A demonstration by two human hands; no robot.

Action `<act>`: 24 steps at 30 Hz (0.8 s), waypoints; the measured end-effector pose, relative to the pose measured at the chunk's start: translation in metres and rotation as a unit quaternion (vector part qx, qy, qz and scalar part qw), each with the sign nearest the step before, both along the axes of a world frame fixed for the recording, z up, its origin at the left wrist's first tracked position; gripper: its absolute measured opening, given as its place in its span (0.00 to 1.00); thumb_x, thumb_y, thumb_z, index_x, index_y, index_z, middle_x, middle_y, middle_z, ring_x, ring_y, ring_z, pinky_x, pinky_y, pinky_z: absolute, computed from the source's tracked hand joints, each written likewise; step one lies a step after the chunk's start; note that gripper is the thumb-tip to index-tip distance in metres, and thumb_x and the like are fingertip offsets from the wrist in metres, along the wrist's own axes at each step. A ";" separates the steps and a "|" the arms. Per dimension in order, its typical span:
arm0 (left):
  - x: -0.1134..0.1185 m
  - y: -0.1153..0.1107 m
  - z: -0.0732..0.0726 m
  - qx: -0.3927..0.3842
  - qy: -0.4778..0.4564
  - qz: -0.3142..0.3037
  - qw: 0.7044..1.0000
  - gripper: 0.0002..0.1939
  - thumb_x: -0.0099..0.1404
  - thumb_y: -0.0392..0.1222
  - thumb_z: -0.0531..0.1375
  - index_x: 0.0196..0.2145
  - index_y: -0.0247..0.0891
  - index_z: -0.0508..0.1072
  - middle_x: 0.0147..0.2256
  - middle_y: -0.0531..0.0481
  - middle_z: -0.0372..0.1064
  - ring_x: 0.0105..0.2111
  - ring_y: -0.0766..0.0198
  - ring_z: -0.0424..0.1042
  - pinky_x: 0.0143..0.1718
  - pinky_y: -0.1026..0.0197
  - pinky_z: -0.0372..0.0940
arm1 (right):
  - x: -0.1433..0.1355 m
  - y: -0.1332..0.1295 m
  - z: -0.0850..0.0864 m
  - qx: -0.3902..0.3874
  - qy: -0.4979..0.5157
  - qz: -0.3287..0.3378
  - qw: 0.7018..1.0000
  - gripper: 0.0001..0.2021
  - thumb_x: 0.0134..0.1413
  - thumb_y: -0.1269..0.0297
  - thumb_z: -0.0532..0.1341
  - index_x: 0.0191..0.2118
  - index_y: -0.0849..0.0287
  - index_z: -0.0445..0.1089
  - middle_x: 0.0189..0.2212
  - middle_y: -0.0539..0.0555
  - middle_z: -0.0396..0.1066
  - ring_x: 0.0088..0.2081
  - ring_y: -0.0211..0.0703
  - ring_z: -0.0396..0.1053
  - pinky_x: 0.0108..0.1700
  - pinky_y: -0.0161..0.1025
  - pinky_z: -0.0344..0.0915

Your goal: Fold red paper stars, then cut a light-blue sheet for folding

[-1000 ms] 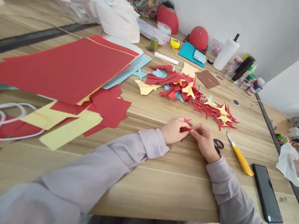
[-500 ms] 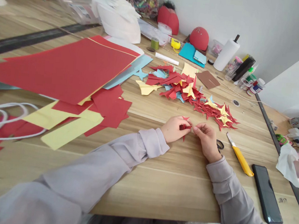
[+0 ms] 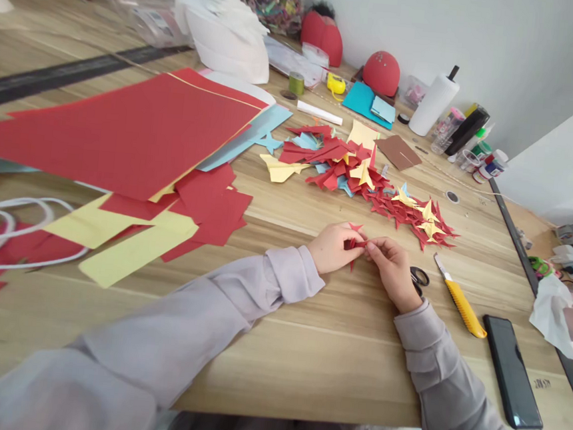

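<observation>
A small red folded-paper star (image 3: 355, 228) is held in my left hand (image 3: 331, 249), its points sticking out above and below the closed fingers. My right hand (image 3: 391, 268) pinches the right-hand tip of that star between thumb and finger, so both hands meet on it. Much of the star is hidden by the fingers. Just beyond the hands lies a heap of red and yellow paper stars (image 3: 397, 208), joined to folded red, blue and yellow pieces (image 3: 329, 155). Black scissors handles (image 3: 420, 277) show beside my right wrist.
Right of the scissors lie a yellow utility knife (image 3: 462, 304) with blade out and a black phone (image 3: 512, 372). On the left are large red sheets (image 3: 128, 127), yellow strips (image 3: 138, 245) and white cable (image 3: 17, 245). A paper roll (image 3: 434, 106) and bottles (image 3: 491, 167) stand behind.
My right hand has shifted slightly left, its fingertips closer to my left hand at the star's tip. More of the scissors handles shows now. My left hand stays put.
</observation>
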State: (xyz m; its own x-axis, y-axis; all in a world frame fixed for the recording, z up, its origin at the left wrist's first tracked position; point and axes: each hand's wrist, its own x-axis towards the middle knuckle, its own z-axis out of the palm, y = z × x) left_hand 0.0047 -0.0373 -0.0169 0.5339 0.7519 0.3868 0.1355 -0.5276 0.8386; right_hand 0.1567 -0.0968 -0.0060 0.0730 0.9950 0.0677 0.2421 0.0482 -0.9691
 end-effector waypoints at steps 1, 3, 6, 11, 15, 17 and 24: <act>0.000 0.000 0.000 0.001 0.001 0.000 1.000 0.06 0.57 0.36 0.59 0.25 0.37 0.76 0.32 0.47 0.75 0.38 0.60 0.72 0.45 0.56 0.67 | 0.000 0.000 0.000 0.003 -0.004 0.002 1.000 0.14 0.50 0.50 0.62 0.31 0.58 0.70 0.25 0.50 0.69 0.28 0.38 0.65 0.34 0.37 0.63; 0.000 0.000 0.000 0.004 0.003 0.000 1.000 0.06 0.57 0.36 0.59 0.25 0.37 0.76 0.32 0.47 0.74 0.37 0.61 0.72 0.45 0.56 0.67 | 0.000 -0.001 0.001 0.008 -0.013 0.003 1.000 0.14 0.51 0.50 0.62 0.32 0.58 0.70 0.25 0.50 0.69 0.28 0.38 0.65 0.34 0.37 0.63; 0.000 0.000 -0.001 0.007 0.009 0.003 1.000 0.05 0.57 0.36 0.59 0.26 0.37 0.76 0.33 0.46 0.74 0.37 0.61 0.72 0.45 0.57 0.67 | -0.001 -0.002 0.003 0.011 -0.023 0.004 1.000 0.15 0.51 0.50 0.61 0.32 0.58 0.71 0.25 0.50 0.69 0.28 0.38 0.65 0.34 0.37 0.63; 0.000 0.000 -0.003 0.013 0.014 -0.001 1.000 0.06 0.57 0.36 0.59 0.27 0.36 0.76 0.34 0.45 0.73 0.40 0.60 0.72 0.46 0.57 0.67 | -0.001 -0.002 0.001 0.005 -0.028 -0.009 1.000 0.14 0.49 0.51 0.63 0.31 0.58 0.71 0.25 0.50 0.70 0.27 0.39 0.65 0.32 0.38 0.62; 0.001 0.000 -0.005 0.015 0.016 -0.003 1.000 0.05 0.57 0.36 0.59 0.28 0.36 0.77 0.35 0.44 0.73 0.42 0.58 0.72 0.46 0.56 0.67 | -0.001 -0.001 -0.001 0.005 -0.028 -0.010 1.000 0.13 0.49 0.52 0.63 0.31 0.58 0.70 0.25 0.50 0.70 0.26 0.39 0.65 0.31 0.37 0.62; 0.001 0.000 -0.005 0.016 0.020 -0.002 1.000 0.05 0.57 0.36 0.59 0.28 0.36 0.77 0.35 0.45 0.73 0.42 0.58 0.72 0.45 0.57 0.68 | -0.001 -0.002 -0.001 0.007 -0.027 -0.009 1.000 0.13 0.50 0.53 0.63 0.30 0.58 0.69 0.24 0.50 0.69 0.26 0.39 0.64 0.31 0.37 0.62; 0.000 0.000 -0.005 0.018 0.018 -0.011 1.000 0.05 0.57 0.36 0.60 0.28 0.36 0.77 0.35 0.44 0.74 0.44 0.58 0.72 0.44 0.58 0.67 | -0.001 -0.002 0.000 0.021 -0.034 -0.015 0.999 0.08 0.50 0.59 0.63 0.28 0.58 0.68 0.22 0.48 0.67 0.25 0.37 0.62 0.30 0.37 0.59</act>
State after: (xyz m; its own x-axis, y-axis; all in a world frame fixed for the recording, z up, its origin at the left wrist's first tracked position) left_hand 0.0049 -0.0374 -0.0219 0.5646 0.7254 0.3938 0.1538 -0.5612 0.8133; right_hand 0.1556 -0.0987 -0.0061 0.0971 0.9886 0.1152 0.3090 0.0800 -0.9477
